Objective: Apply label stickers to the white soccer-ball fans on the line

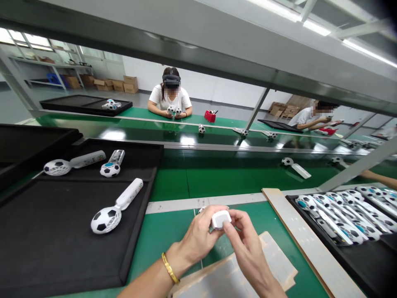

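Both my hands are closed around a white-handled soccer-ball device (221,219), its handle end pointing toward me. My left hand (198,227) wraps the handle from the left, with a gold bracelet on that wrist. A bit of the black-and-white ball head shows beyond my left fingers; the rest is hidden. My right hand (245,236) grips from the right, its thumb pressing on the flat end face. Under my hands, flat grey-brown sheets (276,256) lie on the green worktop (167,240).
To the left, a black tray (68,231) holds three soccer-ball devices. At right, another black tray (328,248) is packed with several, beside a long board (304,236). More ride the green belt (217,169). Opposite sits a person (170,97) near a red box (210,116); overhead runs a shelf.
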{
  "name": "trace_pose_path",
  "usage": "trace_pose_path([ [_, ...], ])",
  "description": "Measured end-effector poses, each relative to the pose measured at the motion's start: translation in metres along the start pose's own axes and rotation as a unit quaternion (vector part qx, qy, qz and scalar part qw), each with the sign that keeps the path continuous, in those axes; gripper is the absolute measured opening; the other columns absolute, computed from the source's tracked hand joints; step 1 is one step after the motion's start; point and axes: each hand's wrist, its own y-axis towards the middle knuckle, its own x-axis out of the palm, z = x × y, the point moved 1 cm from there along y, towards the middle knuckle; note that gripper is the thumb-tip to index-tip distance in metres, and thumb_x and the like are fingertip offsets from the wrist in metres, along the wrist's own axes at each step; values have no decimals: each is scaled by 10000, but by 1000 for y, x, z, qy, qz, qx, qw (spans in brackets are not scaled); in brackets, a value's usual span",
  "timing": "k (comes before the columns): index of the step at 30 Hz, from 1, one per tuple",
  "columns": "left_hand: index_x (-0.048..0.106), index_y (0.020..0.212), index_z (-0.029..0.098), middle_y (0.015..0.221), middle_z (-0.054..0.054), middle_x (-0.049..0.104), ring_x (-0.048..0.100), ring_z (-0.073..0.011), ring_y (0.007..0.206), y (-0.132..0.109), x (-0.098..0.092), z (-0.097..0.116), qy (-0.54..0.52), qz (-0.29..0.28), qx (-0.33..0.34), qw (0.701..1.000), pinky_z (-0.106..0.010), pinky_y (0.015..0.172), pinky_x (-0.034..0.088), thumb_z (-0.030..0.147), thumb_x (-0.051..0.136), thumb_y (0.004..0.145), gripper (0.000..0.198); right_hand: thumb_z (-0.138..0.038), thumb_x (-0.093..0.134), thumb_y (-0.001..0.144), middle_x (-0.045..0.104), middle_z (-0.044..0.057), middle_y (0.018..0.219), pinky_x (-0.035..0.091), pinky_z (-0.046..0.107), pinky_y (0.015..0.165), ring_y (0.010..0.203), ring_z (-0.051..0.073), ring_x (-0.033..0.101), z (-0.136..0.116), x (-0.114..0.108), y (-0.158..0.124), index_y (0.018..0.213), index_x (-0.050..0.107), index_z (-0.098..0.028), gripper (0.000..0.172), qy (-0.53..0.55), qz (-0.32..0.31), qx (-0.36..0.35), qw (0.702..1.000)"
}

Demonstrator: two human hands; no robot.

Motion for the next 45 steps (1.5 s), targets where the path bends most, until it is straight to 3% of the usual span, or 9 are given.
trace_pose_path([
  [4, 510, 1216, 203, 1169, -72, 637, 630, -196, 1041, -1, 0, -2, 1, 4, -3, 1000, -313, 899, 505, 190, 625, 865, 370, -444, 465, 946, 598, 48, 906, 483, 291, 664, 730, 168, 559, -4, 6, 1, 1066, 538, -205, 277, 9, 24, 8, 1000],
  [8, 510, 1213, 197, 1144, -75, 649, 635, -195, 1017, 0, 1, -1, 7, 20, -11, 1000, -318, 891, 511, 173, 605, 869, 358, -406, 458, 954, 603, 62, 937, 498, 283, 643, 761, 175, 579, -8, 7, 1, 1073, 542, -207, 247, -25, 41, -16, 999],
  [14, 503, 1233, 195, 1159, -85, 642, 621, -215, 1069, 1, 5, 3, 30, 19, 10, 999, -345, 925, 507, 172, 588, 880, 364, -248, 486, 938, 582, 103, 1051, 506, 287, 618, 785, 182, 595, -15, -4, -2, 1090, 584, -212, 185, -179, 90, -159, 967],
  [21, 495, 1259, 211, 1179, -76, 628, 614, -215, 1085, -1, 9, 3, 49, 24, 30, 998, -356, 945, 504, 122, 585, 867, 411, -128, 499, 921, 617, 105, 989, 503, 312, 636, 869, 217, 601, -18, -12, -2, 1068, 580, -211, 187, -220, 100, -247, 938],
  [28, 477, 1249, 198, 1187, -88, 616, 601, -208, 1096, -2, 13, 1, 70, 25, 66, 995, -355, 940, 508, 150, 588, 880, 388, -136, 497, 929, 625, 68, 896, 463, 325, 670, 824, 205, 571, -27, -22, -3, 948, 571, -213, 108, -281, 70, -245, 925],
  [32, 471, 1252, 199, 1192, -93, 615, 594, -211, 1106, -3, 16, 1, 75, 20, 86, 993, -377, 948, 505, 158, 577, 893, 377, -268, 478, 945, 586, 24, 777, 429, 299, 596, 674, 172, 544, -36, -29, 2, 827, 545, -219, 144, -237, 12, -97, 966],
  [35, 466, 1271, 201, 1211, -112, 612, 582, -232, 1129, -4, 17, 1, 77, 8, 94, 993, -424, 966, 493, 176, 559, 909, 374, -333, 471, 939, 525, -10, 680, 388, 280, 532, 584, 154, 482, -40, -32, 5, 753, 496, -229, 215, -201, -38, -9, 979],
  [41, 470, 1257, 200, 1192, -118, 619, 584, -238, 1119, -7, 16, 3, 70, -8, 107, 992, -470, 1002, 461, 202, 560, 914, 354, -262, 387, 968, 488, -4, 728, 343, 301, 566, 618, 159, 456, -38, -29, -7, 777, 426, -236, 197, -264, -48, -99, 958],
  [45, 457, 1270, 199, 1176, -117, 625, 592, -242, 1102, -5, 17, 3, 69, -1, 101, 992, -446, 954, 492, 225, 560, 913, 373, -179, 390, 953, 498, 4, 751, 367, 296, 572, 635, 159, 475, -57, -27, -23, 792, 408, -242, 174, -255, -54, -181, 948],
])
